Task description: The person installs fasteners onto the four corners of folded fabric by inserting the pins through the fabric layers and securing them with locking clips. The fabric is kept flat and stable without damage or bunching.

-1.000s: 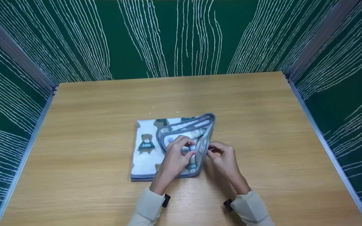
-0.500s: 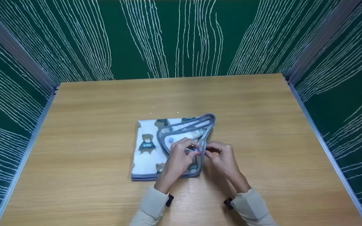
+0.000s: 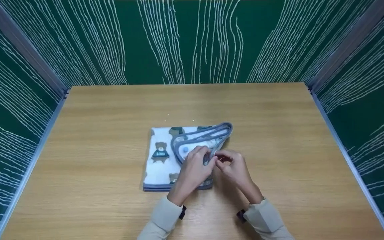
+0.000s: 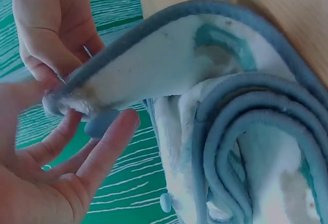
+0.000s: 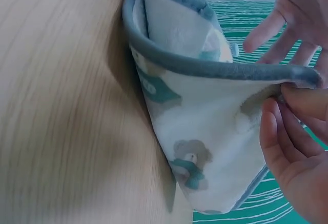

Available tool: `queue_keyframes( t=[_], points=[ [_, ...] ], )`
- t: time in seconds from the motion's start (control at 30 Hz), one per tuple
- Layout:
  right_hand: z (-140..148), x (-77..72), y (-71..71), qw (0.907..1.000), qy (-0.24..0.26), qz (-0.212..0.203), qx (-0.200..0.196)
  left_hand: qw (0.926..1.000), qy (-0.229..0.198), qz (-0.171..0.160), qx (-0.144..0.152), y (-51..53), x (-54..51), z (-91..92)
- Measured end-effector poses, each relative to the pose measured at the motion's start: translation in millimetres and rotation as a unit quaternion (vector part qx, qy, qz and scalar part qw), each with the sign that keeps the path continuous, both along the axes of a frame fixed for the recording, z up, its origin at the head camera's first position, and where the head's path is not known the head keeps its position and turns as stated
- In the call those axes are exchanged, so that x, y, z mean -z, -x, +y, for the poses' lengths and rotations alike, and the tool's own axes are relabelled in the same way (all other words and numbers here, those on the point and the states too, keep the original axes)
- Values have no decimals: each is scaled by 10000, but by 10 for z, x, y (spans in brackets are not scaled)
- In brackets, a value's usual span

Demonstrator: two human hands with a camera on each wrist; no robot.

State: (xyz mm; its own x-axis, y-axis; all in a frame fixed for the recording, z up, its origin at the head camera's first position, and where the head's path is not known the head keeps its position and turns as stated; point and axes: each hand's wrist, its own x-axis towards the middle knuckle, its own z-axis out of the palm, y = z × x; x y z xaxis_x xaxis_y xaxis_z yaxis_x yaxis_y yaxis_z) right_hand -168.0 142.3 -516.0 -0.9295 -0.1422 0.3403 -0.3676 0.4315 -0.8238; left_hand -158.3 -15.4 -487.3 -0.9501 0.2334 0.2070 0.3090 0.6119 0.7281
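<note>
A folded fleece blanket (image 3: 160, 170) with a bear print and blue-grey binding lies on the table. At its right side, a flap is raised between both hands. My left hand (image 3: 194, 168) pinches the flap's bound edge from the inner side; a blue snap button (image 4: 101, 124) shows by its fingertips in the left wrist view. My right hand (image 3: 234, 168) pinches the same edge from the outer side, its fingertips almost meeting the left ones. Another blue snap button (image 3: 185, 149) sits on the inner layer. What lies between the fingertips is partly hidden.
The wooden table (image 3: 105, 140) surrounds the blanket. Small white specks (image 3: 168, 115) lie behind it. Green panels (image 3: 185, 43) with white wavy lines stand at the back and both sides, with grey posts (image 3: 348, 50) at the corners.
My left hand has moved right, bringing its fingertips up to the flap's edge beside the right hand. The flap's edge is drawn up and inward. The head view has shifted slightly.
</note>
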Motion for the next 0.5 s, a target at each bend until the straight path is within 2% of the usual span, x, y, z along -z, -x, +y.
queue_keyframes(
  t=[0.23,0.4,0.5],
  points=[
    [-91,-56,-33,9999,128,-31,-29,9999,-49,91,-12,79,2,-79],
    [-108,-29,-19,9991,197,-349,-169,9993,-217,-19,-310,139,-13,-212],
    [-89,-7,-15,9984,220,-487,-205,9967,-453,-162,-651,209,-6,-340]
  ],
)
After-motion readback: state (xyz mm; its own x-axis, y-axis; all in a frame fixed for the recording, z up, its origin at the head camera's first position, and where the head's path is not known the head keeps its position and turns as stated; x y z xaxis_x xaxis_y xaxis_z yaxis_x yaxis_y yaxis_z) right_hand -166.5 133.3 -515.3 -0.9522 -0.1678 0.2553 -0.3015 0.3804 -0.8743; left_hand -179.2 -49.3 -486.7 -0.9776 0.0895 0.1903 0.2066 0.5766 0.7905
